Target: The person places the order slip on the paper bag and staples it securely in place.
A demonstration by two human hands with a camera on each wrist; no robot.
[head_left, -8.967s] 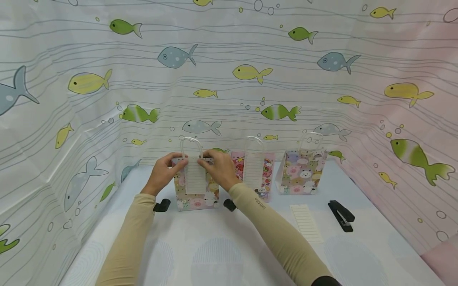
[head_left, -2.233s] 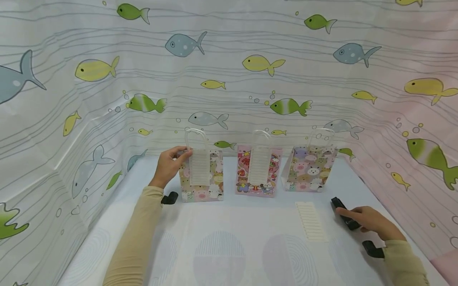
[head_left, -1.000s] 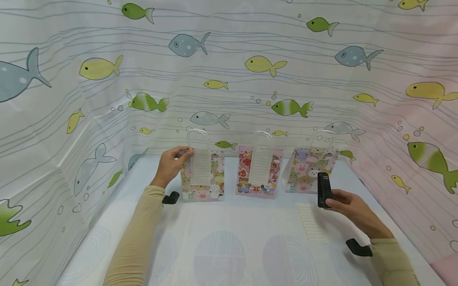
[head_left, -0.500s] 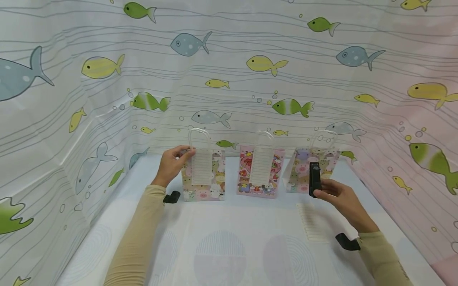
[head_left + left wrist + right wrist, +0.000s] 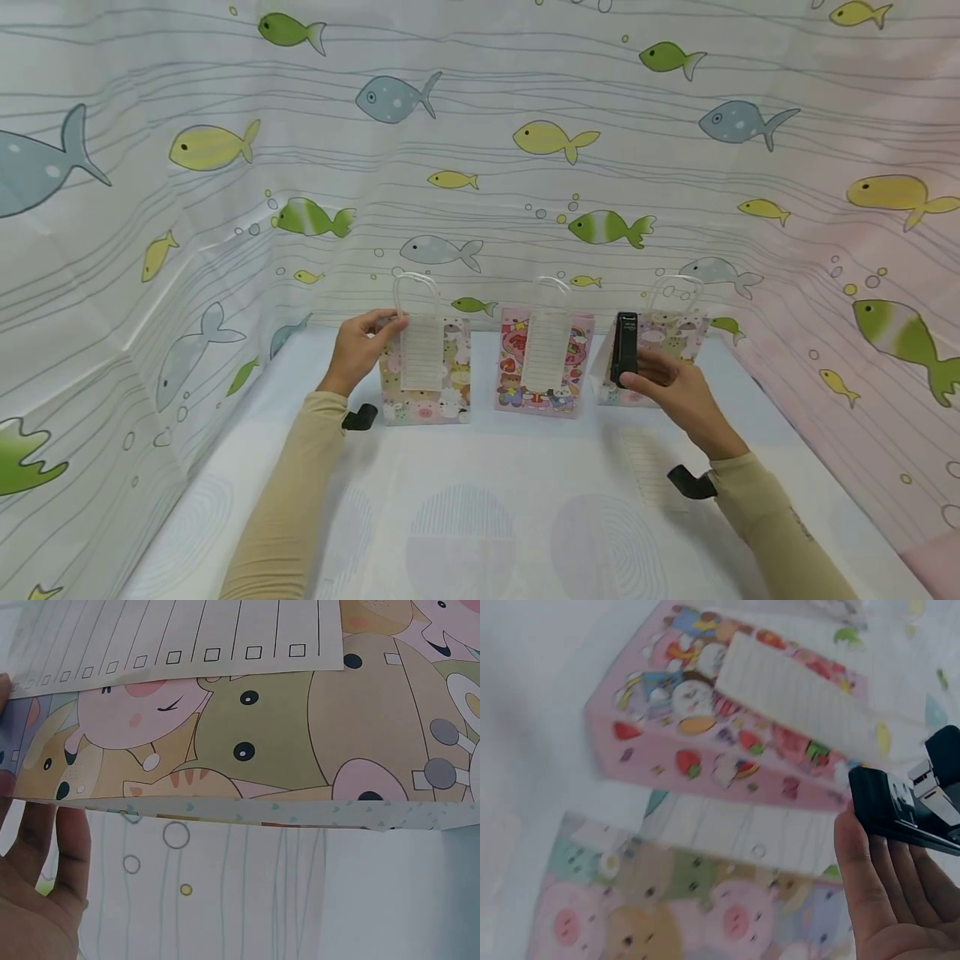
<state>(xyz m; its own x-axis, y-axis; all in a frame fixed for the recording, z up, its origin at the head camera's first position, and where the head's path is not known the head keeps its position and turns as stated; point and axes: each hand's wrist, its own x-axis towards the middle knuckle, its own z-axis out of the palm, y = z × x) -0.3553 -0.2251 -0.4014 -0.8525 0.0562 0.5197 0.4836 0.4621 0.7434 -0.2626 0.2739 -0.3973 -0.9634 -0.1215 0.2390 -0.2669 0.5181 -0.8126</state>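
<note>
Seeing the left hand (image 5: 362,348) pinch the left animal-print gift bag (image 5: 457,375) at its top corner, right hand (image 5: 681,396) gripping the black stapler (image 5: 624,348) in midair, well apart. If that pinch slackens, I'd expect the lined paper slip (image 5: 422,357) to skew. Only left-wrist resolves the slip's checkboxes (image 5: 212,655).

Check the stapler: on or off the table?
Off the table: the right hand grips the stapler, held up in front of the rightmost bag.
</note>
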